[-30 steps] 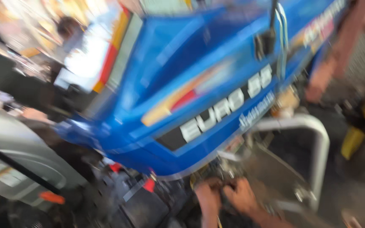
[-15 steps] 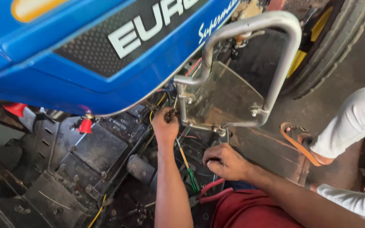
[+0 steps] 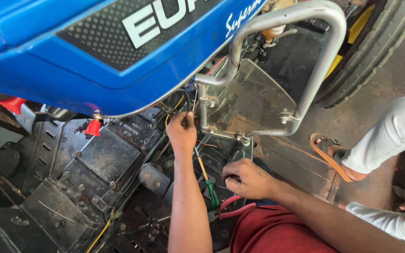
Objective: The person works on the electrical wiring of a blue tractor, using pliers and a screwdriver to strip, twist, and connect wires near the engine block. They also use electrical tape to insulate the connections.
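Thin wires under the blue hood were pinched in the left hand, its grip clenched on them; they looked light, limp and easily kinked, best held near the ends. Further right, the right hand rested loosely curled, holding nothing, by the green-handled screwdriver.

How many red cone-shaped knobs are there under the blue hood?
2. One red cone knob hangs at the blue hood's lower edge, left of the left hand. Another sits at the far left, partly hidden. More may be hidden.
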